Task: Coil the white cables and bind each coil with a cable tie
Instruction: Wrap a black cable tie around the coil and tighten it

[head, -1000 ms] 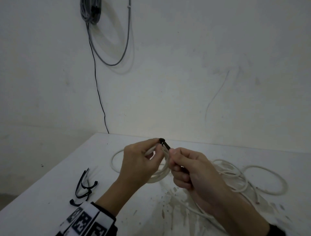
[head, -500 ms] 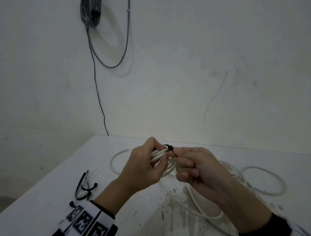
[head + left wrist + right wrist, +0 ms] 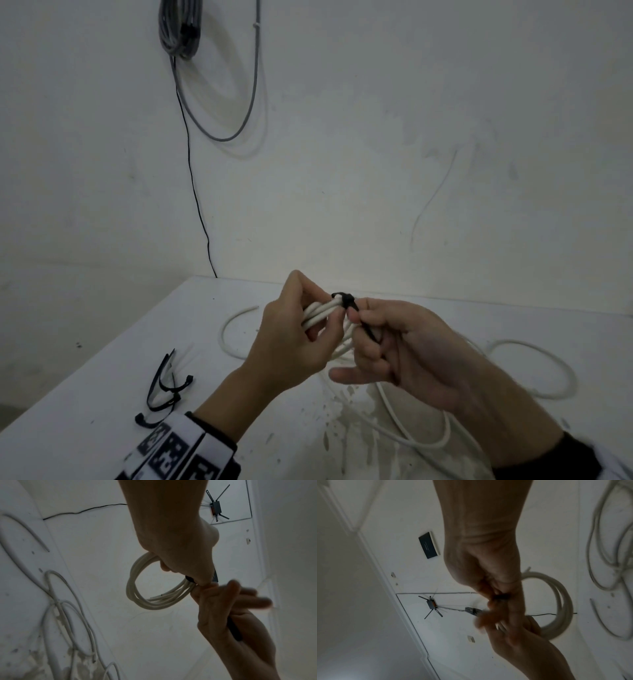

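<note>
Table (image 3: 102,394): we see a white top with loose white cables (image 3: 534,370) sprawled at the right.
Coil (image 3: 137,588): we see it held above the table, between both hands.
Left hand (image 3: 291,342): we see its fingers curled round the coil.
Right hand (image 3: 404,346): we see it pinching the tail of the black cable tie (image 3: 344,299) looped round the coil.
Spare ties (image 3: 164,387): we see them lying at the table's left.

Blurred fingers (image 3: 494,586) around black tie (image 3: 502,596), white coil (image 3: 563,601) beside
</note>
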A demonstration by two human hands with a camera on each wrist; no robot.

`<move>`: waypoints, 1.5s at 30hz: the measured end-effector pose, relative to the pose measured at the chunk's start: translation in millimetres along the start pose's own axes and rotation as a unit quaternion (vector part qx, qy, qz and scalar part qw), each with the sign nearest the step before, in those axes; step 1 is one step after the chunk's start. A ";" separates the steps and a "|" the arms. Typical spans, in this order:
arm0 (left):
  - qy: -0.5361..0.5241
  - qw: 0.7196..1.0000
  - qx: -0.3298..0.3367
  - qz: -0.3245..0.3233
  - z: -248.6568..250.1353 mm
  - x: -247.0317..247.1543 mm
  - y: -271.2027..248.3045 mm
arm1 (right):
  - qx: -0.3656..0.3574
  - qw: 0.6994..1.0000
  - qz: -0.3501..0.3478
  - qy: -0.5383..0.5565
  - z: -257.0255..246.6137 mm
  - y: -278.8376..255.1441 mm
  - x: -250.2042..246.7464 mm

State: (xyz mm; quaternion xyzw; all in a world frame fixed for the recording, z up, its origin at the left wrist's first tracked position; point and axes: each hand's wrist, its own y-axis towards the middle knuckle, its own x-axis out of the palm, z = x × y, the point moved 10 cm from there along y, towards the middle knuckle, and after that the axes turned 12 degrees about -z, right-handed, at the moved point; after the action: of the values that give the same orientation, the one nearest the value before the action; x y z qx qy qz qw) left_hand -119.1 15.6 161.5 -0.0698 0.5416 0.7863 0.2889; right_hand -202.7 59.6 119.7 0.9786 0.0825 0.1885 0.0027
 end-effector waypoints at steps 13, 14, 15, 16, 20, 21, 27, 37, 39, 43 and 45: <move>0.144 0.981 0.129 -0.029 25.9 5.2 3.0 | -0.060 0.980 0.182 -0.050 -5.9 -3.7 -24.3; 0.145 0.981 0.129 -0.023 26.9 4.9 3.1 | -0.075 0.978 0.189 -0.048 -7.0 -5.2 -23.0; 0.144 0.981 0.129 -0.018 27.9 4.9 3.0 | -0.086 0.976 0.194 -0.047 -7.5 -6.7 -21.7; 0.142 0.981 0.129 -0.013 28.9 5.2 2.9 | -0.096 0.975 0.195 -0.046 -7.5 -7.6 -20.2; 0.140 0.984 0.110 -0.007 25.2 2.7 4.5 | -0.094 0.983 0.155 -0.030 -4.9 -3.7 -18.2; 0.148 0.984 0.101 -0.011 23.1 1.2 5.3 | -0.076 0.988 0.130 -0.029 -3.5 -1.6 -16.6; 0.240 0.952 0.172 -0.081 31.1 6.1 -0.3 | 0.067 0.989 0.054 -0.121 2.3 -2.6 -14.0; 0.298 0.928 0.217 -0.049 46.3 10.5 -5.5 | -0.069 0.983 0.149 -0.082 -5.0 -8.4 -21.9; 0.284 0.934 0.211 -0.046 45.5 11.6 -4.4 | -0.087 0.981 0.161 -0.069 -3.9 -9.3 -24.0; 0.238 0.954 0.175 -0.048 36.7 12.7 -1.5 | -0.122 0.972 0.158 -0.121 -11.0 -9.2 -19.5; 0.186 0.974 0.125 -0.032 27.1 3.1 3.8 | -0.131 0.942 0.161 -0.263 -27.5 -11.2 -13.5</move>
State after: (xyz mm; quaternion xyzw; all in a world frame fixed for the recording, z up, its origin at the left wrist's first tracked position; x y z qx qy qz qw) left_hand -118.1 40.0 174.2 -0.1954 0.6774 0.6760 0.2145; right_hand -227.0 67.7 139.8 0.9846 -0.1051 -0.0682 0.1220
